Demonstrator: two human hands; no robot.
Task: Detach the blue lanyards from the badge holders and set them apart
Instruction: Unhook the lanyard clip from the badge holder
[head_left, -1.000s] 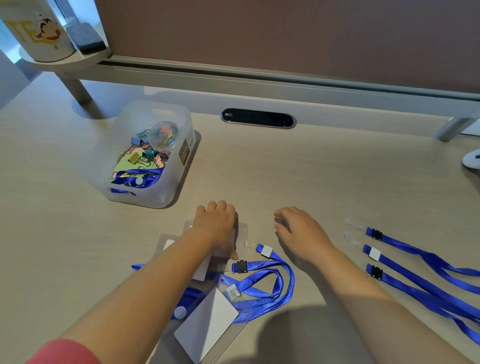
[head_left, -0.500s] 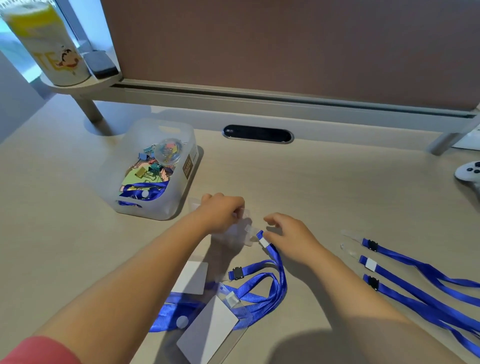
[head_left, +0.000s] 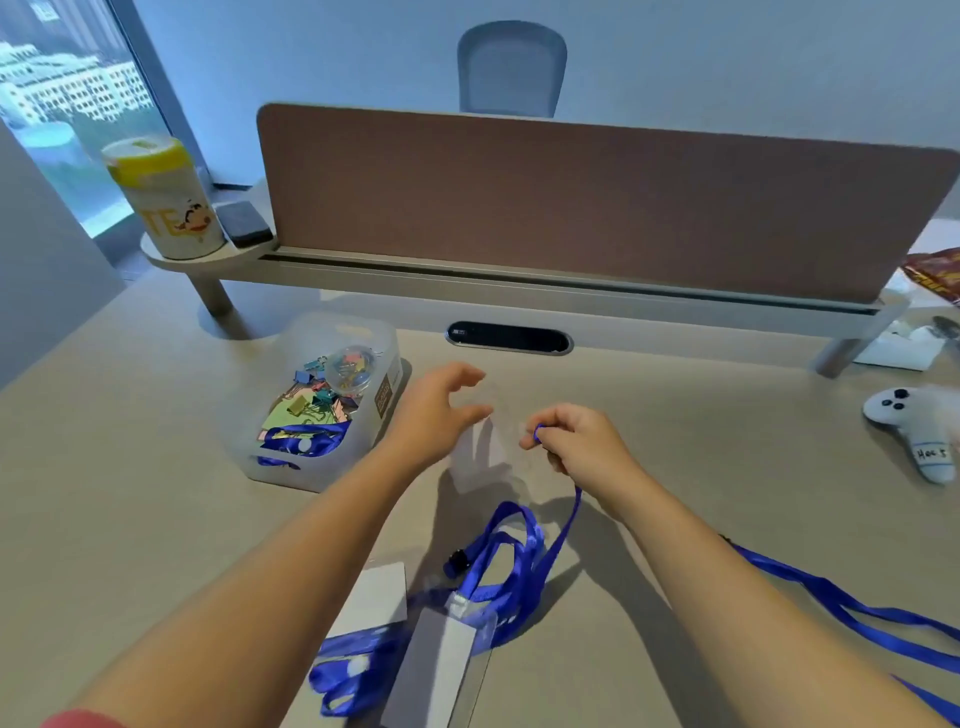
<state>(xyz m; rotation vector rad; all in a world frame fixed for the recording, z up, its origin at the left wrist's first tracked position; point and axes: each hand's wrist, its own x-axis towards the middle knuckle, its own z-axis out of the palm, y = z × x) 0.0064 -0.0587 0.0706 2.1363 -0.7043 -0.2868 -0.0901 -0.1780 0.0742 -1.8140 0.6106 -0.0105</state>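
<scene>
Desk (head_left: 675, 441) under my hands: right hand (head_left: 582, 447) pinches the blue strap (head_left: 563, 525); left hand (head_left: 436, 410), fingers spread, holds the clear holder (head_left: 480, 457). I should pull gently, straight apart.

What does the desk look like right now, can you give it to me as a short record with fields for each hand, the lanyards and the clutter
left hand: open, fingers spread, raised over the desk
right hand: pinching the end of a blue lanyard that trails down to the desk
clear badge holder: between the hands, blurred; whether it is attached cannot be told
lanyard pile: tangled near the body with white cards
separated lanyards: laid at the right
plastic bin: left of the hands, holding binder clips
game controller: far right
</scene>
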